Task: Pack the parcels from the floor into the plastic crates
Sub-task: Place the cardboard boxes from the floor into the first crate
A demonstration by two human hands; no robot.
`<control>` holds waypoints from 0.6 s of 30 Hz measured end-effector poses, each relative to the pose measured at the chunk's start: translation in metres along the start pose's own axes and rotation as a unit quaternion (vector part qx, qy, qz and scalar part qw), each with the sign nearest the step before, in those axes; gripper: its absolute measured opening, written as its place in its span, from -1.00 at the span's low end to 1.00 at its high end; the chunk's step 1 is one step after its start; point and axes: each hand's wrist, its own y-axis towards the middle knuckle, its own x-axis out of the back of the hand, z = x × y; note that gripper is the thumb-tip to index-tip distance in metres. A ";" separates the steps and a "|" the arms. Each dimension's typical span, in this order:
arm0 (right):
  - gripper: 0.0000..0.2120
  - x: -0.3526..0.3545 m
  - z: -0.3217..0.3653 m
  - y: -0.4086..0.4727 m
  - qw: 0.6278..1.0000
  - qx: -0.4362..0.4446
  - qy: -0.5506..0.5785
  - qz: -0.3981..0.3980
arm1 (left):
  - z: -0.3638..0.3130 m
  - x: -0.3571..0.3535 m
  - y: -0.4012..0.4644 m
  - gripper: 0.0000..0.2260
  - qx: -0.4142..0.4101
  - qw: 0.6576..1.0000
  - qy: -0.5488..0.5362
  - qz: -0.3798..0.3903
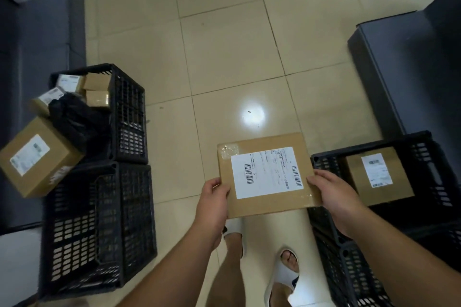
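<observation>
The flat parcel [268,174] is held in the air above the floor tiles [224,57], just left of the right-hand crate [429,157], the left hand [214,203] and right hand [333,197] each pinching a near corner. Gripped only at that edge, its far end could dip and slide free, or catch the crate rim on the way in. It could also land crooked on the box [379,177] already inside

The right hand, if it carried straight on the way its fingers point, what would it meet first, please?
The right hand points up-left across the flat parcel in its grip, so that parcel comes first. Beyond it only bare floor tile shows, though depth is hard to judge.
</observation>
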 end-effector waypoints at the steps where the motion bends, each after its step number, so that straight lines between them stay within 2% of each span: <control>1: -0.89 -0.002 0.004 0.002 1.000 -0.003 0.010 -0.010 | -0.009 -0.002 0.004 -0.75 -0.001 1.000 0.007 0.009; 9: -0.79 0.011 0.011 0.028 0.994 -0.032 0.087 -0.055 | -0.070 -0.042 0.030 -0.78 -0.039 0.994 0.096 0.040; 18: -0.71 0.076 -0.010 0.050 0.972 -0.053 0.202 -0.109 | -0.094 -0.133 0.026 -0.83 -0.075 0.974 0.192 0.099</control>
